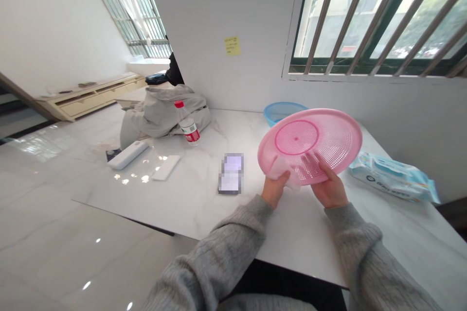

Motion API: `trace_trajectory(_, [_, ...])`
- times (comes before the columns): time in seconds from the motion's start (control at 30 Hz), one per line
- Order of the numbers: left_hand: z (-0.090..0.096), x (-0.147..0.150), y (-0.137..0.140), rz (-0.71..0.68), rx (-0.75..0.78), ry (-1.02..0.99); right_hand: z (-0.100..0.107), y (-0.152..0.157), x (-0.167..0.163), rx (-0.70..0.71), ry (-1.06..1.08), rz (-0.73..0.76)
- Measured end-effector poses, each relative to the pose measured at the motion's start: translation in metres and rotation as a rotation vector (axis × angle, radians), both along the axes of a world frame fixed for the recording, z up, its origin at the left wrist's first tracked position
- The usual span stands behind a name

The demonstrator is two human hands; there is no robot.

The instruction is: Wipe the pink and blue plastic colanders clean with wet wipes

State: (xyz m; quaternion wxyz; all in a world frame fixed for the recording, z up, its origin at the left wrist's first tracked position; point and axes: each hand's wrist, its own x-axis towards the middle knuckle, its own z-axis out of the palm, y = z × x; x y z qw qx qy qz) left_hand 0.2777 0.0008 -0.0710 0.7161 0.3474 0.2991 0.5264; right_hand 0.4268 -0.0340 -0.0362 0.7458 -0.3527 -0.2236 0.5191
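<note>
A pink colander [337, 138] is held up above the table, tilted so its mesh inside and round base ring show. My right hand [330, 190] grips its lower rim, with the fingers partly visible through the mesh. At the lower left of the rim, my left hand [274, 190] is closed on a thin white wipe [280, 166], which lies against the colander. Most of the left fingers are hidden behind the wipe and the rim. Behind the colander stands a blue basin [279, 109], partly covered by it.
A pack of wipes [394, 177] lies at the right. Left of my hands are a phone [231, 173], a bottle with a red cap [188, 129], a flat white object [166, 167], a long white case [129, 154] and a grey cloth [156, 109]. A barred window [368, 24] is above.
</note>
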Motion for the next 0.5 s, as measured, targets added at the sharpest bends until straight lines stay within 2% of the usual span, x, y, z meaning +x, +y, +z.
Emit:
trace_trajectory(0.27, [0.009,-0.002,-0.001,0.019,-0.025,0.049,-0.005,0.002,0.012,-0.048,-0.027,-0.086])
trace_trajectory(0.5, [0.013,-0.008,0.000,0.072,0.061,0.173,-0.005,0.004,0.012,-0.058,-0.012,-0.168])
